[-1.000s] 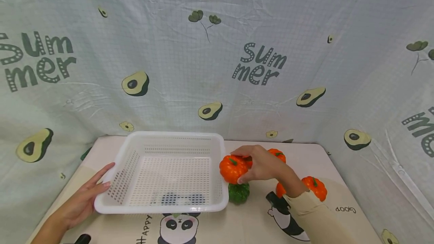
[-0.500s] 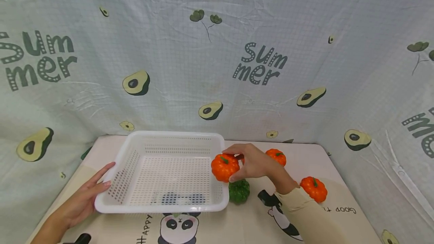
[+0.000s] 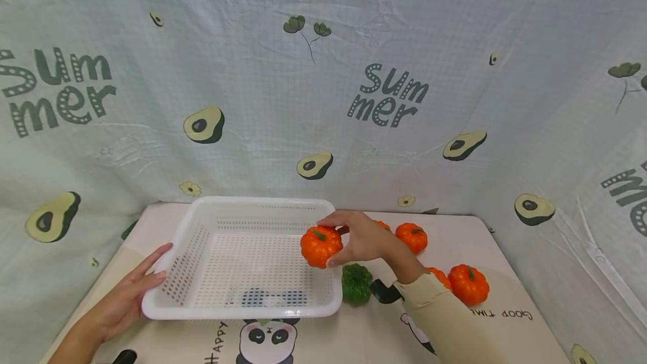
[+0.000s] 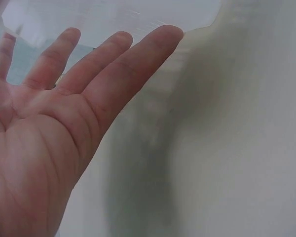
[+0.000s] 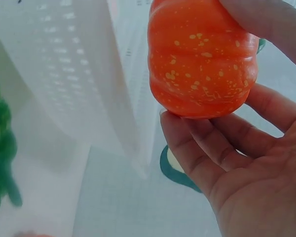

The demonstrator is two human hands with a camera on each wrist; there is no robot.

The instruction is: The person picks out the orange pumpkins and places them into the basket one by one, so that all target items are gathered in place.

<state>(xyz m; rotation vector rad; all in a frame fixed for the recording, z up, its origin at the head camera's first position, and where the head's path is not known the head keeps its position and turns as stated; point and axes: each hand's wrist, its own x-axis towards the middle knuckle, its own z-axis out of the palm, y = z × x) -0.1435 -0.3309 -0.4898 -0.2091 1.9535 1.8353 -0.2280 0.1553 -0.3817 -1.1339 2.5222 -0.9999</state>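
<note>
1. Right hand (image 3: pixel 356 239) is pinching 1 orange pumpkin (image 3: pixel 319 247).
2. Moving left, the pumpkin is now hanging over the white basket (image 3: pixel 202 313), its rim (image 3: pixel 337 292) apparently no longer obstructing.
3. Left hand (image 3: pixel 125 296) is touching the basket, fingers spread.

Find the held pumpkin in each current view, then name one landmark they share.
Head: pumpkin at lower centre, in the right hand.
Left wrist: not in it.
Right wrist: pumpkin at the top, right of centre.
Shared landmark: basket; lower left of centre, along the top, and upper left, respectively.
</note>
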